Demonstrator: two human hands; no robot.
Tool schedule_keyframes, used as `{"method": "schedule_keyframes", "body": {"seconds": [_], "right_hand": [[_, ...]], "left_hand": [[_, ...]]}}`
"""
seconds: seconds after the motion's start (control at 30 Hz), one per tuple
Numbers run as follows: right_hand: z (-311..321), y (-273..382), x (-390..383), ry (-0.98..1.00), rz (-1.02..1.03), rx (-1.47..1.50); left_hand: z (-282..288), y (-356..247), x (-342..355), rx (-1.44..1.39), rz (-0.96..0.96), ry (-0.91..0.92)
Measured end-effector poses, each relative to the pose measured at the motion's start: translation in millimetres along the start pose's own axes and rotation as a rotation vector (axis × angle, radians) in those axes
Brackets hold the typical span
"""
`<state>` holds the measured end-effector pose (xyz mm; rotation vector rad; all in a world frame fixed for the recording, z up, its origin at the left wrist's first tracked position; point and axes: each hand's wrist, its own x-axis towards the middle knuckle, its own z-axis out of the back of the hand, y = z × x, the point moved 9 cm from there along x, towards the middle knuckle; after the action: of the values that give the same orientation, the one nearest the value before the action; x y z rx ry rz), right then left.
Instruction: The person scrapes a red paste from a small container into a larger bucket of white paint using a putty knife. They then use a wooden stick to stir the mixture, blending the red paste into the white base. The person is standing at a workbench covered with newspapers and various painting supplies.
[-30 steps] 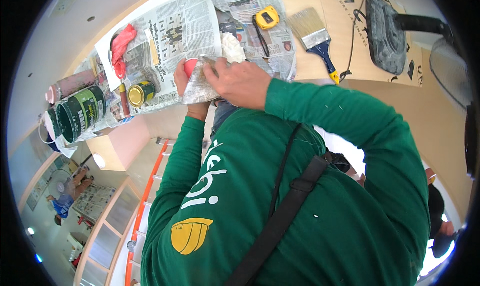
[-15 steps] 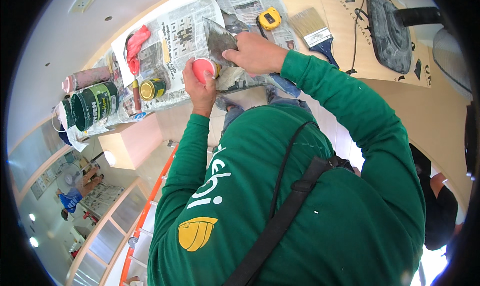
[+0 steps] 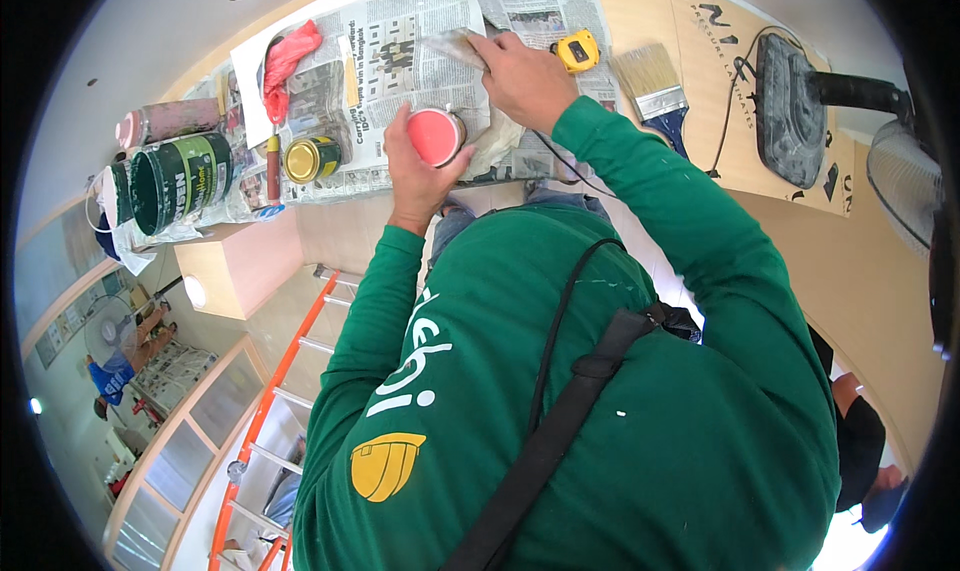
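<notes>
My left hand [image 3: 414, 171] grips a round tub [image 3: 433, 137] with a pink top. Up and to its right, my right hand [image 3: 525, 79] holds a stained metal putty knife [image 3: 450, 46], its blade over the newspapers [image 3: 390, 66]. Left of the tub stand a gold-lidded jar [image 3: 311, 159], a red-handled tool [image 3: 273, 171] and a red cloth [image 3: 285, 66]. A crumpled off-white cloth [image 3: 500, 141] lies just right of the tub. A yellow tape measure [image 3: 576, 51] is beyond my right hand, near a wide brush [image 3: 650, 81].
Dark green buckets [image 3: 180, 183] and a paint roller [image 3: 165, 123] crowd the left bench end. A fan [image 3: 785, 111] stands right. An orange ladder [image 3: 270, 411] is below left. A distant person in blue [image 3: 105, 376] and someone in black [image 3: 855, 441] are in view.
My right hand and putty knife have moved from low over the tub up and away to the upper right. The pink top is now uncovered, still in my left hand.
</notes>
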<state>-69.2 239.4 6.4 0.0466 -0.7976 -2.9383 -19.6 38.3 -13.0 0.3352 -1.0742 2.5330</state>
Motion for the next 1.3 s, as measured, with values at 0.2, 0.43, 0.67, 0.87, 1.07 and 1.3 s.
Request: {"method": "schedule_keyframes", "body": {"seconds": [0.2,0.43,0.67,0.87,1.07,1.3], "right_hand": [[-11.3,19.8,8.8,0.036,0.238,0.036],[42.3,86.5,-16.3,0.213,0.426,0.787],[63.8,96.5,-35.3,-0.023,0.548,0.716],[52.8,91.4,-63.8,0.230,0.242,1.271],[41.1,83.0,-89.5,0.407,0.141,1.352],[91.2,101.4,-98.4,0.282,0.611,0.713]], "left_hand": [[32.3,14.0,16.5,-0.561,0.380,0.122],[66.1,-19.0,19.6,-0.756,0.415,0.294],[60.8,-37.0,11.4,-0.996,0.503,0.291],[54.8,-74.8,0.0,-1.216,0.550,0.413],[37.9,-76.1,-23.0,-1.187,0.604,0.461],[38.8,-101.7,-21.7,-1.223,0.658,0.570]]}}
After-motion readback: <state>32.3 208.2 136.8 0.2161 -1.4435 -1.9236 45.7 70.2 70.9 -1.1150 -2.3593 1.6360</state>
